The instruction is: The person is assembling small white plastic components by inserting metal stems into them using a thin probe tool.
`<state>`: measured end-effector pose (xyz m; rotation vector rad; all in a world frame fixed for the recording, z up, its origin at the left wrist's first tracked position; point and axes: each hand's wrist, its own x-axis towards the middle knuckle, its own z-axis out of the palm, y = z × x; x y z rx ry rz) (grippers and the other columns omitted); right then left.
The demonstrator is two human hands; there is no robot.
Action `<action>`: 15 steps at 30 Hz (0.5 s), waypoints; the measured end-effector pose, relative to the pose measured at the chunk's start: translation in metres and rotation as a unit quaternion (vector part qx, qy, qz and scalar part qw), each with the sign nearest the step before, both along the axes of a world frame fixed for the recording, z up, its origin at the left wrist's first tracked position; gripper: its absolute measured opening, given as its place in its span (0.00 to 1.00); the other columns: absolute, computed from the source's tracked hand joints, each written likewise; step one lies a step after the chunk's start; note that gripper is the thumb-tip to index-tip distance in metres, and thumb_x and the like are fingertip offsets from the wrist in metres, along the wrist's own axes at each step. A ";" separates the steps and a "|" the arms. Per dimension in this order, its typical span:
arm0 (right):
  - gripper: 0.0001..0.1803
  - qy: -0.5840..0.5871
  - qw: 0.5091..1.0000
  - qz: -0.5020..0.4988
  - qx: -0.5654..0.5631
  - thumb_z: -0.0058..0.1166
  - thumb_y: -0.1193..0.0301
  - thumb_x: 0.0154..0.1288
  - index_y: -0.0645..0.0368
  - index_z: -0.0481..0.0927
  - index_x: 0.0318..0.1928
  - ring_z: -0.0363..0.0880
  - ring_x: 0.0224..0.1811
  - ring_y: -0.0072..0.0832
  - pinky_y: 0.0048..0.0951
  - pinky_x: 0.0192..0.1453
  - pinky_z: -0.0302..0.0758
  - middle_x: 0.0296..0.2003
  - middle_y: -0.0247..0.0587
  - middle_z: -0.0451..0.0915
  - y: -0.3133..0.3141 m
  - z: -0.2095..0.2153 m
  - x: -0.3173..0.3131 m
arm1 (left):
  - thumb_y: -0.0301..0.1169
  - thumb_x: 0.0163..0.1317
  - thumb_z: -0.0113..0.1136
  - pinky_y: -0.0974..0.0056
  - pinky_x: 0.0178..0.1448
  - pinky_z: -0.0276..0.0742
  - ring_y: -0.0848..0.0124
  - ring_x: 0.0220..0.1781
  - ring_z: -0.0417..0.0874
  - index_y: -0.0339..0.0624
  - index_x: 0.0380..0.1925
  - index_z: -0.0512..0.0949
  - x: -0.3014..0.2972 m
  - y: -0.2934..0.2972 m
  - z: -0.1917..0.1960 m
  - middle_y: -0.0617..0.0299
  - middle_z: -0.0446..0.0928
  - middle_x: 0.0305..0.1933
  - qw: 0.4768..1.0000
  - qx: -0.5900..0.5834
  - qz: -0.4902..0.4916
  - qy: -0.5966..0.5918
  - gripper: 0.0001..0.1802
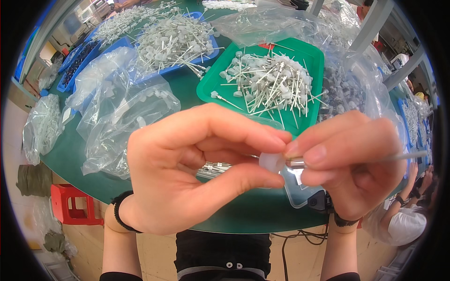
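Fingers of the left hand (173, 180) curve round in a loose ring, thumb and forefinger closed on a small white cap (271, 162). The right hand (354, 164) pinches a metal fitting (296, 163) between thumb and fingertips, and a thin rod (415, 154), probably part of the same piece, sticks out to the right. Cap and fitting meet end to end in front of the person, above the near side of the green table (234, 220); whether they are seated together is too small to tell.

The step in hand looks like joining, or checking, cap and fitting. The next move seems to call for keeping both in line and pressing or turning gently, without bending the rod.

Farther off, the green tray (206, 86) holds a heap of similar capped pieces (281, 84).
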<state>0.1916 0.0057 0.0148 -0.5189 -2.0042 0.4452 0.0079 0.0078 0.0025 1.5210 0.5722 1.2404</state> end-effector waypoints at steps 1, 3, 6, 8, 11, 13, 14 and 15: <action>0.10 -0.006 1.000 -0.010 0.005 0.58 0.76 0.49 0.63 0.70 0.29 0.76 0.26 0.29 0.20 0.26 0.72 0.24 0.48 0.76 0.000 -0.001 0.000 | 0.10 0.38 0.58 0.64 0.40 0.79 0.62 0.38 0.79 0.29 0.27 0.71 0.000 0.001 -0.001 0.42 0.75 0.34 1.000 0.015 0.008 0.008 0.13; 0.09 -0.017 0.999 -0.028 0.014 0.58 0.78 0.48 0.64 0.71 0.28 0.77 0.26 0.30 0.20 0.26 0.72 0.24 0.47 0.76 -0.001 -0.002 0.000 | 0.10 0.38 0.59 0.65 0.39 0.78 0.62 0.38 0.79 0.29 0.27 0.72 0.000 0.002 -0.003 0.43 0.75 0.34 0.999 0.037 0.021 0.026 0.12; 0.07 -0.009 0.999 -0.038 0.007 0.58 0.81 0.46 0.65 0.72 0.27 0.77 0.25 0.30 0.21 0.26 0.72 0.23 0.45 0.76 -0.003 -0.003 -0.002 | 0.11 0.39 0.59 0.66 0.39 0.78 0.61 0.38 0.79 0.28 0.27 0.73 0.000 0.003 -0.005 0.43 0.75 0.34 0.997 0.054 0.029 0.049 0.12; 0.08 -0.006 0.999 -0.034 0.004 0.58 0.82 0.45 0.65 0.73 0.27 0.77 0.25 0.31 0.21 0.26 0.71 0.23 0.45 0.76 -0.002 -0.003 -0.001 | 0.10 0.38 0.59 0.66 0.39 0.78 0.62 0.37 0.79 0.28 0.27 0.73 0.000 0.003 -0.005 0.43 0.75 0.34 0.996 0.059 0.029 0.059 0.12; 0.08 -0.017 1.000 -0.024 0.004 0.58 0.83 0.44 0.66 0.73 0.28 0.77 0.24 0.31 0.22 0.25 0.71 0.22 0.44 0.76 -0.001 -0.002 0.003 | 0.10 0.37 0.58 0.66 0.39 0.78 0.62 0.37 0.79 0.28 0.27 0.73 -0.001 0.002 -0.002 0.44 0.75 0.33 0.995 0.063 0.024 0.079 0.13; 0.09 -0.023 0.999 -0.022 -0.002 0.58 0.83 0.43 0.66 0.73 0.27 0.77 0.24 0.31 0.22 0.25 0.70 0.22 0.44 0.76 -0.001 0.000 0.003 | 0.09 0.37 0.58 0.66 0.39 0.78 0.63 0.36 0.79 0.27 0.27 0.73 -0.001 0.001 0.000 0.44 0.75 0.33 0.994 0.060 0.019 0.086 0.13; 0.09 -0.024 0.999 -0.022 -0.005 0.58 0.83 0.43 0.66 0.74 0.27 0.77 0.24 0.31 0.22 0.25 0.70 0.22 0.44 0.76 -0.001 0.000 0.003 | 0.09 0.36 0.57 0.66 0.39 0.78 0.63 0.36 0.79 0.27 0.27 0.73 -0.001 0.001 0.000 0.44 0.75 0.33 0.995 0.055 0.016 0.082 0.13; 0.09 -0.019 1.000 -0.022 -0.006 0.59 0.83 0.43 0.66 0.74 0.27 0.77 0.24 0.31 0.22 0.25 0.70 0.22 0.44 0.76 -0.001 -0.001 0.002 | 0.08 0.36 0.57 0.67 0.39 0.78 0.64 0.35 0.79 0.27 0.27 0.73 -0.001 0.001 -0.001 0.44 0.75 0.33 0.996 0.051 0.014 0.079 0.13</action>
